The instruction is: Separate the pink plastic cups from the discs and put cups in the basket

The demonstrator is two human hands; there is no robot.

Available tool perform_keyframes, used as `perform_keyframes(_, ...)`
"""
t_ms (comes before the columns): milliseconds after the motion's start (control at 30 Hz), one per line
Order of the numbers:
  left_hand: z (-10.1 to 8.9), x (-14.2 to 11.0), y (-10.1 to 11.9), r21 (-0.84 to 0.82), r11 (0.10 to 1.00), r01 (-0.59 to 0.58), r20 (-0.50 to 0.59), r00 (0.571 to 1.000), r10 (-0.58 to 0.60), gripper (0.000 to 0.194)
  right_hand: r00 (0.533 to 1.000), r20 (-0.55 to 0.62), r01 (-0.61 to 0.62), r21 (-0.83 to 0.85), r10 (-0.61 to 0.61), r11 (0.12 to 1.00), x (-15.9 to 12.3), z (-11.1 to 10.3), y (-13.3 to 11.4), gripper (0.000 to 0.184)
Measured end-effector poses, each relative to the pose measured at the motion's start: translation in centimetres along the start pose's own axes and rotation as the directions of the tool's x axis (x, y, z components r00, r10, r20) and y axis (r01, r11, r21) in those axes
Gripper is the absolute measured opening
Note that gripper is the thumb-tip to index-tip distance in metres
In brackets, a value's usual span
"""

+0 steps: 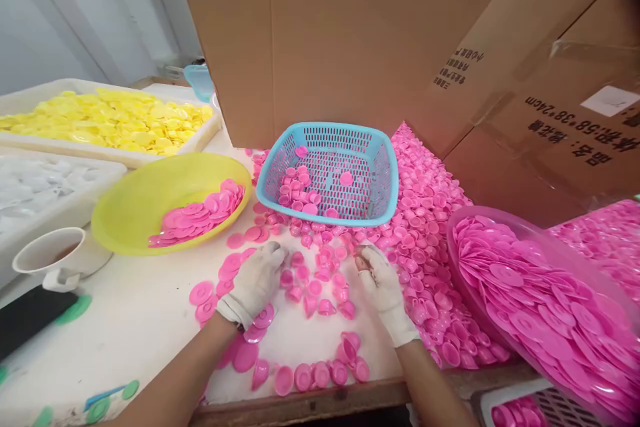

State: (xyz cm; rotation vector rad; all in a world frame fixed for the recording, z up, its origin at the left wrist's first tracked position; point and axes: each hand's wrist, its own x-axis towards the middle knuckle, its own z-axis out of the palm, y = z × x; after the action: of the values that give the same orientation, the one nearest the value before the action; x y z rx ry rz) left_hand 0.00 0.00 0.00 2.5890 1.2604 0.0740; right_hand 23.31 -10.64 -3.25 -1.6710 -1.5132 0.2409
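My left hand (256,279), in a white glove with its fingers curled, rests at the left edge of a loose cluster of small pink toy cups (314,287). Whatever its fingertips hold, if anything, is hidden. On the other side of the cluster my right hand (383,283) is also gloved, with fingers bent together and bare tips showing; I cannot make out anything in them. Pink toy saucers (201,292) lie beside and under my left hand. Beyond both hands stands a blue plastic basket (390,197) with some pink cups inside. A row of pink cups (320,373) lines the table's front edge.
A big heap of pink cups (425,227) spreads to the right, beside a pink basin (537,240) full of saucers. Left are a yellow bowl (133,207), a white mug (50,250) and a tray of yellow pieces (197,140). Cardboard boxes (325,40) wall off the back.
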Motion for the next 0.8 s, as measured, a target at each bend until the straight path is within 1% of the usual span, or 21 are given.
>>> perform_keyframes(67, 0.0, -0.4, -0.3, -0.069, 0.997, -0.03, -0.004, 1.0, 0.03, 0.028, 0.997, 0.059, 0.051, -0.004, -0.051, 0.999, 0.1, 0.1, -0.7, 0.021)
perform_keyframes(133, -0.3, -0.4, -0.6, -0.099, 0.995, -0.022, -0.005, 1.0, 0.021, 0.027, 0.984, 0.131, 0.127, -0.025, -0.123, 0.992, -0.1, 0.6, -1.5, 0.019)
perform_keyframes(233, -1.2, -0.3, -1.1, -0.053, 0.999, 0.009, 0.007, 1.0, -0.009, 0.021, 0.949, 0.245, 0.22, -0.066, -0.198, 0.973, -0.4, 1.4, -1.6, 0.023)
perform_keyframes(267, -1.5, -0.3, -1.3, -0.029, 0.999, 0.021, 0.019, 1.0, -0.021, 0.019, 0.947, 0.251, 0.227, -0.09, -0.199, 0.97, -0.4, 1.4, -1.3, 0.026)
perform_keyframes(300, -1.7, -0.4, -1.4, -0.01, 0.999, 0.032, 0.032, 0.999, -0.032, 0.019, 0.955, 0.228, 0.219, -0.124, -0.187, 0.968, -0.5, 1.4, -0.9, 0.029)
perform_keyframes(367, -1.8, -0.6, -1.5, 0.007, 0.999, 0.054, 0.066, 0.996, -0.054, 0.019, 0.98, 0.13, 0.174, -0.197, -0.15, 0.965, -0.4, 1.1, -0.5, 0.033)
perform_keyframes(400, -1.7, -0.7, -1.5, 0.011, 0.998, 0.065, 0.077, 0.995, -0.066, 0.019, 0.987, 0.083, 0.156, -0.222, -0.141, 0.963, -0.3, 1.1, -0.7, 0.034)
perform_keyframes(433, -1.5, -0.8, -1.5, 0.014, 0.997, 0.073, 0.085, 0.994, -0.074, 0.018, 0.987, 0.065, 0.158, -0.232, -0.147, 0.96, -0.2, 1.1, -1.2, 0.034)
perform_keyframes(467, -1.4, -0.9, -1.5, 0.017, 0.997, 0.079, 0.091, 0.993, -0.08, 0.017, 0.982, 0.083, 0.185, -0.225, -0.17, 0.957, 0.0, 1.2, -2.1, 0.033)
perform_keyframes(500, -1.2, -0.9, -1.5, 0.02, 0.996, 0.088, 0.092, 0.992, -0.09, 0.016, 0.97, 0.137, 0.227, -0.202, -0.202, 0.953, 0.1, 1.6, -3.3, 0.032)
perform_keyframes(533, -1.1, -0.9, -1.6, 0.022, 0.995, 0.095, 0.087, 0.991, -0.097, 0.015, 0.947, 0.214, 0.278, -0.168, -0.24, 0.946, 0.1, 2.1, -4.6, 0.03)
perform_keyframes(600, -0.9, -0.9, -1.7, 0.022, 0.994, 0.109, 0.071, 0.991, -0.111, 0.017, 0.873, 0.376, 0.37, -0.095, -0.311, 0.924, 0.2, 3.2, -7.0, 0.025)
perform_keyframes(633, -1.0, -0.8, -1.8, 0.023, 0.993, 0.117, 0.06, 0.991, -0.118, 0.018, 0.833, 0.439, 0.402, -0.061, -0.337, 0.914, 0.2, 3.8, -7.8, 0.023)
perform_keyframes(667, -1.1, -0.7, -2.0, 0.019, 0.992, 0.124, 0.048, 0.991, -0.124, 0.018, 0.803, 0.482, 0.417, -0.035, -0.351, 0.908, 0.1, 4.2, -8.3, 0.021)
perform_keyframes(700, -1.2, -0.7, -2.1, 0.012, 0.991, 0.132, 0.034, 0.991, -0.133, 0.017, 0.786, 0.507, 0.419, -0.019, -0.352, 0.908, 0.0, 4.5, -8.4, 0.017)
perform_keyframes(733, -1.3, -0.7, -2.2, 0.0, 0.99, 0.144, 0.02, 0.989, -0.144, 0.016, 0.783, 0.519, 0.41, -0.014, -0.344, 0.912, -0.1, 4.5, -8.1, 0.012)
perform_keyframes(767, -1.4, -0.6, -2.3, -0.015, 0.987, 0.159, 0.005, 0.987, -0.159, 0.015, 0.792, 0.517, 0.39, -0.02, -0.325, 0.92, -0.2, 4.4, -7.5, 0.009)
perform_keyframes(800, -1.4, -0.6, -2.3, -0.033, 0.985, 0.168, -0.013, 0.986, -0.168, 0.015, 0.811, 0.502, 0.367, -0.034, -0.302, 0.929, -0.3, 4.1, -6.8, 0.009)
